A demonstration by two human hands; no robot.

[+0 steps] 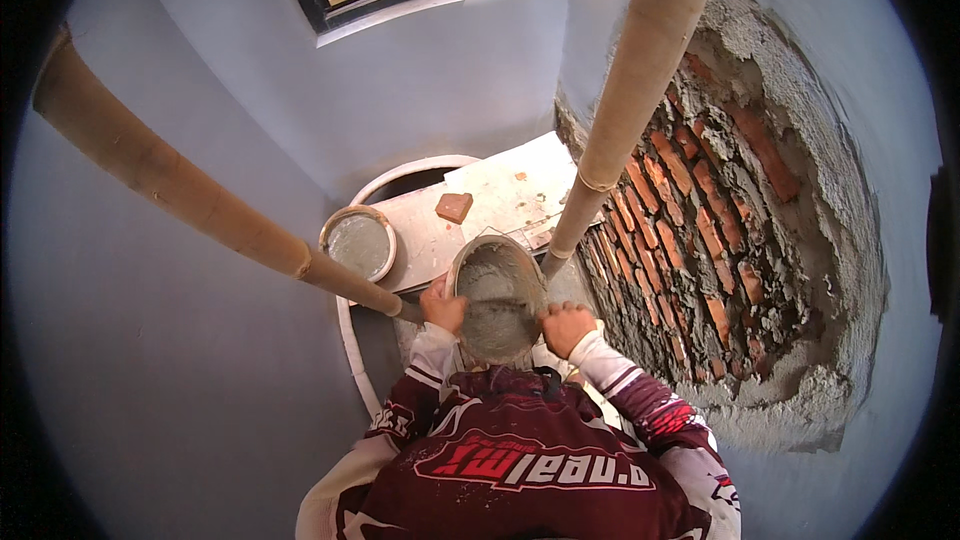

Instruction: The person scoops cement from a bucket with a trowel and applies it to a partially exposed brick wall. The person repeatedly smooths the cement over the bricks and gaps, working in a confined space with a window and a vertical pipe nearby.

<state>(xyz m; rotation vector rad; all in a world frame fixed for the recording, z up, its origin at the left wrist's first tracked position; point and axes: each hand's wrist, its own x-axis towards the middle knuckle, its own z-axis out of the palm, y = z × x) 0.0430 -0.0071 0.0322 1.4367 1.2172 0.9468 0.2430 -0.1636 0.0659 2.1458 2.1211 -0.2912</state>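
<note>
A bucket (495, 275) of wet grey mortar sits below me in the head view, centred between my forearms. My left hand (444, 304) is closed on the bucket's left rim. My right hand (566, 328) is closed at the bucket's right side, on what looks like a trowel; its dark blade (508, 306) lies in the mortar, and the handle is mostly hidden by my fingers.
Two bamboo poles (200, 190) (640, 60) slant down beside the bucket. A pale board (510, 180) bears a brick piece (453, 207) and a round tub of grey mix (358, 243), over a curved white rim (350, 350). Rightward is exposed brick wall (700, 230); ahead, a framed opening (330, 10).
</note>
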